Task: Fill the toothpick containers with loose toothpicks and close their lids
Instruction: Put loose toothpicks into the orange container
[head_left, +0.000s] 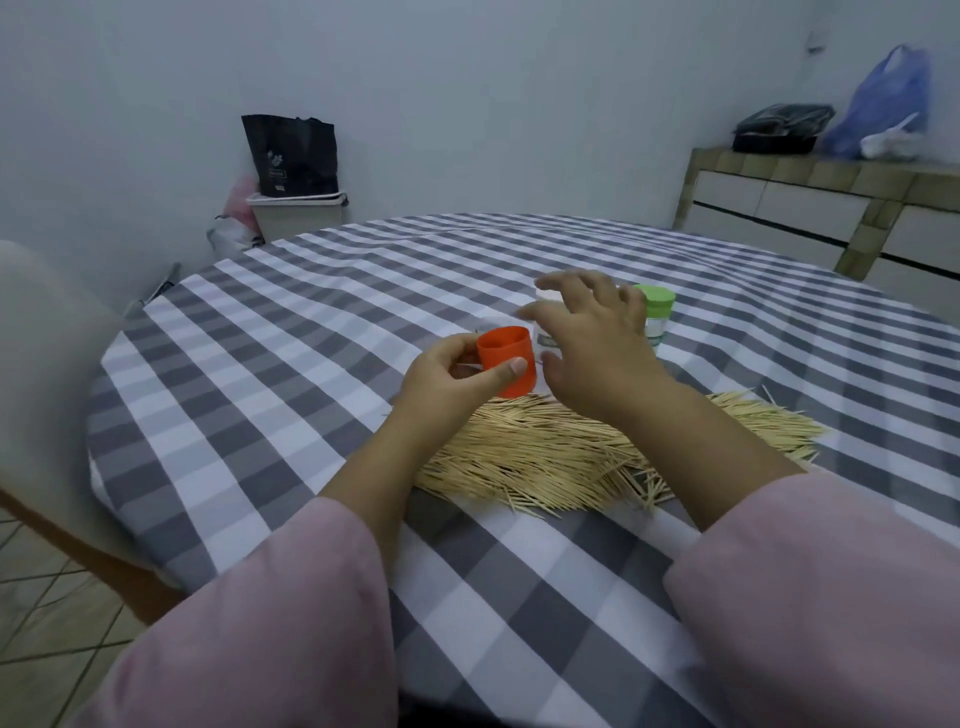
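A round table (311, 322) is wearing a grey-and-white checked tablecloth (519, 597) that is hanging over its rim. A broad heap of loose toothpicks (545, 452) is lying directly on the cloth near the middle. At about one o'clock from the heap, a clear container with a green lid (657, 317) is standing upright. Just beside it, at its nine o'clock, a white-topped container (548, 297) is standing, mostly hidden.

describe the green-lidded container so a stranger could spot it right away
On the round table with the grey checked cloth, look beyond the toothpick pile, behind the raised right hand. The container stands upright there, clear-bodied, the only one with a bright green lid.
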